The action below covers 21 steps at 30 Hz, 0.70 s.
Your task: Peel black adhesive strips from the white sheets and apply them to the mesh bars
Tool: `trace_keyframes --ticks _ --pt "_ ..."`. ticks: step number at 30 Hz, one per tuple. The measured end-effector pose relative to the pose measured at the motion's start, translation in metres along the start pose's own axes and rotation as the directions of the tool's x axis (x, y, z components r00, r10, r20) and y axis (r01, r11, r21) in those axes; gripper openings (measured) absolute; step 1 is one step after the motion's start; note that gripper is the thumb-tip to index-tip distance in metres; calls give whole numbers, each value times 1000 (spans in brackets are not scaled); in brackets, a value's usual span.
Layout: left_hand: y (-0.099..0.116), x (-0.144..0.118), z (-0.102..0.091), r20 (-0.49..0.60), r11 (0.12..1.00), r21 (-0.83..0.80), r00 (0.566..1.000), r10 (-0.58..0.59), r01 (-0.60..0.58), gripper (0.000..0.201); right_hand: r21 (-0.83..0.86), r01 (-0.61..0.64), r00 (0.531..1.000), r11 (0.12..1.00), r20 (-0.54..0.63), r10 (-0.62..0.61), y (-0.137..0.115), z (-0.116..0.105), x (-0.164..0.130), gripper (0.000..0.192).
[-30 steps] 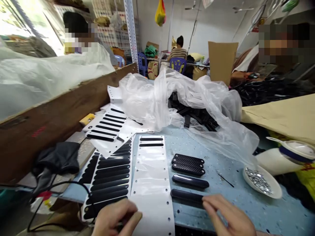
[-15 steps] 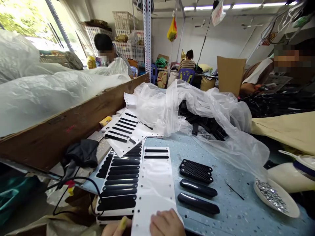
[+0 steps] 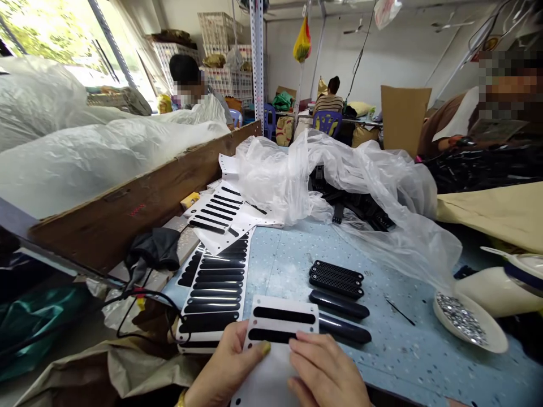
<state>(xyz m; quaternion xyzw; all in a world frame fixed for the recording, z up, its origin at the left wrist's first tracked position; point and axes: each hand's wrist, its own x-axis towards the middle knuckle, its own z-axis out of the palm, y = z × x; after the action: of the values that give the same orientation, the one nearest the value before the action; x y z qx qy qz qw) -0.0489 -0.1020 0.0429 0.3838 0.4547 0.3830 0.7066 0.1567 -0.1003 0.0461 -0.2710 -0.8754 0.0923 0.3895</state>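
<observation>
Blue and speckled, the table point(image 3: 280, 249) spreads out ahead, a long brown wooden board point(image 3: 139, 192) standing along its left side. Across the far part lies a rumpled clear plastic bag point(image 3: 271, 192), with a heap of black parts point(image 3: 360, 209) showing at its opening. On the table's left, a long white sheet point(image 3: 248, 265) carries a ladder of black strips point(image 3: 218, 277), its far end partly covered by loose papers point(image 3: 216, 212). At the table's near edge is the held sheet point(image 3: 271, 367), also white, with 2 dark bands point(image 3: 284, 314) across its upper end. The left hand point(image 3: 229, 367) is clamped on its left edge, thumb on top, thumb tip yellowish. The right hand point(image 3: 331, 367) touches its right side, fingers close together at the end of the lower band; whether it grips, I cannot tell. Well to the right sits a pale bowl point(image 3: 500, 334). Between bowl and hands lie 2 smooth black bars point(image 3: 345, 329), the nearer 1 partly hidden by the held sheet. Just beyond them are textured black pieces point(image 3: 335, 277). Near the bowl lies a thin black stick point(image 3: 400, 312); tiny shiny metal pieces point(image 3: 460, 316) fill the bowl.
</observation>
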Motion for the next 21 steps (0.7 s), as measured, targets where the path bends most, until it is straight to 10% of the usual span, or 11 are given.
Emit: trace_keyframes --ticks 6,12,21 --pt "12 -15 20 -7 990 139 1000 -22 23 31 -37 -25 989 999 -147 19 -3 -2 3 31" --pt "11 -10 32 190 997 71 982 9 -23 25 291 -288 946 912 -61 318 -8 -9 -15 28" --pt "6 0 41 278 997 69 959 -60 42 27 661 -706 555 253 296 777 -10 -10 -23 37"
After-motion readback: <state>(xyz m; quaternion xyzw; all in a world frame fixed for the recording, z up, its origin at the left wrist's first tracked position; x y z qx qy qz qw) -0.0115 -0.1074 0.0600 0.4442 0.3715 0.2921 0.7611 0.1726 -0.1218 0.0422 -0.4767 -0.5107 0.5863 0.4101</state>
